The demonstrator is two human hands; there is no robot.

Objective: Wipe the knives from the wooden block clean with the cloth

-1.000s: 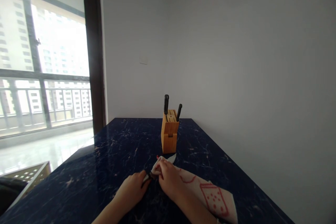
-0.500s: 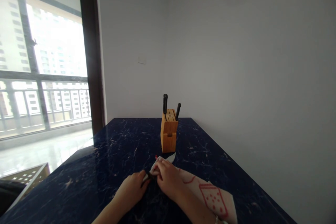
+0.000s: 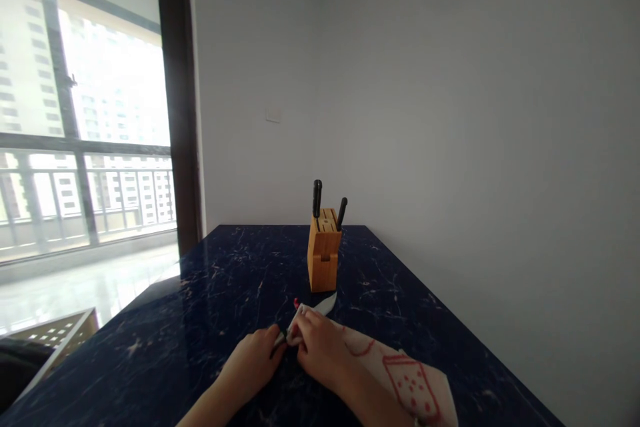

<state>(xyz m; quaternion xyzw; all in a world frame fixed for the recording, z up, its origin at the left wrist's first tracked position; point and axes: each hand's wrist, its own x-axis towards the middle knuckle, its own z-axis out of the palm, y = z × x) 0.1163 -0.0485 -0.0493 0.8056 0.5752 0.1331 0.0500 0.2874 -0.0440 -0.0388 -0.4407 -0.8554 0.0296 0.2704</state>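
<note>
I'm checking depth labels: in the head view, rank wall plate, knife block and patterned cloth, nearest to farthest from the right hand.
1. Patterned cloth, in the right hand.
2. Wooden knife block, straight ahead.
3. Wall plate, far ahead and left.

Head view, I observe remotely | left hand (image 3: 254,355): grips knife (image 3: 326,307) by its handle (image 3: 279,339) | right hand (image 3: 320,345): holds red-patterned cloth (image 3: 411,379) against partly exposed blade (image 3: 327,304) | beyond: knife block (image 3: 323,263) with black handles (image 3: 317,199), on dark worktop (image 3: 240,280)

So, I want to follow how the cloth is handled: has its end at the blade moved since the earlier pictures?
Yes, slightly: that end of the cloth has shifted left and nearer, a little farther from the knife block.
</note>
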